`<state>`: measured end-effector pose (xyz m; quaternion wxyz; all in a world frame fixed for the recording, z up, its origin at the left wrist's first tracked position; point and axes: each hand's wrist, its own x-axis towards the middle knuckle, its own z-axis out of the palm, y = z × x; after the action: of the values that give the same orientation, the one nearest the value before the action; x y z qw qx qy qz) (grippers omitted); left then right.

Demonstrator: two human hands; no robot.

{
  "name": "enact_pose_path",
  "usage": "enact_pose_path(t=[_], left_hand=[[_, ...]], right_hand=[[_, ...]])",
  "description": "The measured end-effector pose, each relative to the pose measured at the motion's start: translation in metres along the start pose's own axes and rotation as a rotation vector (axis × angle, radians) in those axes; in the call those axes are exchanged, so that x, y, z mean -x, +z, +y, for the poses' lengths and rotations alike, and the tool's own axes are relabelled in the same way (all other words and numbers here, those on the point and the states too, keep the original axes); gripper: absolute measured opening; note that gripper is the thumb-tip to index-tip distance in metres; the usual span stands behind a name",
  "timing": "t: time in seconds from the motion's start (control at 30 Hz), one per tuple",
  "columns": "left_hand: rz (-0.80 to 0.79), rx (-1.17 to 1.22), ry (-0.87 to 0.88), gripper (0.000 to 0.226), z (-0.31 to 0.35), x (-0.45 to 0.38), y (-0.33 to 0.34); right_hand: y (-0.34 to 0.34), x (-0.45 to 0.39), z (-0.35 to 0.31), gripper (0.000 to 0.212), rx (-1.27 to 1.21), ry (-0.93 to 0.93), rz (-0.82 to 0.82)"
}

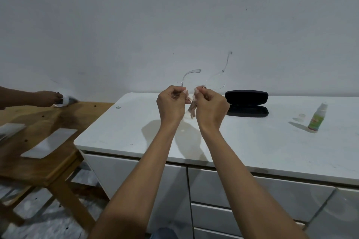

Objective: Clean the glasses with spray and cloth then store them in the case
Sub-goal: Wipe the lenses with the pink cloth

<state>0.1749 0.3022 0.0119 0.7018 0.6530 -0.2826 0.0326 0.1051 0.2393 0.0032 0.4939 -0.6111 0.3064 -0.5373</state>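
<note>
The white bench (242,137) carries the open black hard case (246,103) and small green-labelled spray bottle (316,118) — ready nearby. Above it, left hand (171,105) and right hand (211,106), fingers clamped, pinch the clear-framed glasses (215,81) through a thin pale cloth (192,107) — apparently wiping.

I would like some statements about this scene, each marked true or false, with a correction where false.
1. Both hands, the left hand and the right hand, hold the glasses above the counter. True.
2. The case is closed. False: it lies open on the counter, to the right of the hands.
3. The spray bottle stands upright on the counter. True.
4. The glasses have a thick black frame. False: the frame looks clear.
5. The spray bottle is inside the case. False: it stands apart, further right.
6. Another person's hand is over the wooden table. True.
</note>
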Motion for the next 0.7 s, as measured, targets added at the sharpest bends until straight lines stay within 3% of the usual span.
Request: enact_pose_path(t=[0.17,0.37,0.53,0.7], left_hand=[[0.032,0.005,0.067,0.002,0.006,0.010,0.007],[0.026,-0.016,0.091,0.001,0.008,0.013,0.013],[0.010,-0.018,0.092,0.002,0.004,0.006,0.002],[-0.036,-0.057,0.073,0.006,-0.007,-0.004,-0.014]], right_hand=[[0.011,-0.001,-0.002,0.014,-0.106,0.016,0.093],[0.011,-0.010,-0.004,0.010,-0.465,0.315,-0.013],[-0.001,-0.016,-0.002,0.011,-0.429,0.299,-0.232],[-0.012,-0.018,-0.005,0.008,-0.237,0.270,-0.411]])
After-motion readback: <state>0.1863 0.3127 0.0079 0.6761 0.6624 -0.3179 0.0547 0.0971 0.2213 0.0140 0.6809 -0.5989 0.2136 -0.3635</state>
